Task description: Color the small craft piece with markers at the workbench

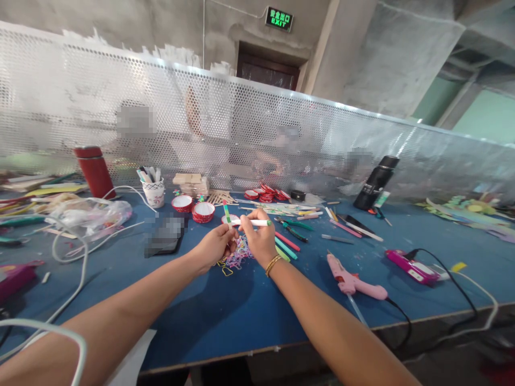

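Note:
My left hand [217, 245] pinches a flat wooden craft stick [227, 212] near its lower end. The stick stands nearly upright and is coloured green, with a red tip. A white marker pen [263, 222] with a green end lies in the grip of my right hand [259, 241], beside the stick; whether its tip touches the wood I cannot tell. Beneath both hands is a heap of thin, multicoloured loops [239, 254], partly hidden by my fingers. Pink, teal and light-green markers [286, 245] rest just right of my right hand.
Small red-rimmed round dishes [203, 212] and a paper cup of pens [153, 193] stand behind. A phone [167, 235] lies left, pliers [295, 230] and a pink glue gun [354, 279] right. Bottles, red [95, 172] and black [376, 184], stand near the perforated metal screen [225, 123].

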The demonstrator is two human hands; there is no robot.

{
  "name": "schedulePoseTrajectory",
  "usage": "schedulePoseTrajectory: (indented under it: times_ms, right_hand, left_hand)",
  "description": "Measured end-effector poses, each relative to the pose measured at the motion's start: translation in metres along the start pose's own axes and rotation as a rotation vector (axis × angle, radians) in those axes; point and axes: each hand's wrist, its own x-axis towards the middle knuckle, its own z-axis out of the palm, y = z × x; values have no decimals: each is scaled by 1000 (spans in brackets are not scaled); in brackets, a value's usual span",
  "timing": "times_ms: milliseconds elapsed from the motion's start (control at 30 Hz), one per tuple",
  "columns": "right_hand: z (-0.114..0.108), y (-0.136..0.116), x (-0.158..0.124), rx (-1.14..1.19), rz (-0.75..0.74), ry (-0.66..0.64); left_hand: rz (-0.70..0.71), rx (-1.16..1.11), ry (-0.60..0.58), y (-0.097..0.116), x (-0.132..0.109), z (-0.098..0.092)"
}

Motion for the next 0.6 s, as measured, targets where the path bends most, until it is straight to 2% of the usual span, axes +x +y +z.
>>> schedulePoseTrajectory:
  times_ms: [167,600]
  right_hand:
    - [0,-2,0,20,18,-43]
    - [1,3,1,24,41,-28]
  left_hand:
    - [5,0,-3,0,0,1]
    - [39,8,-20,-5,3,0]
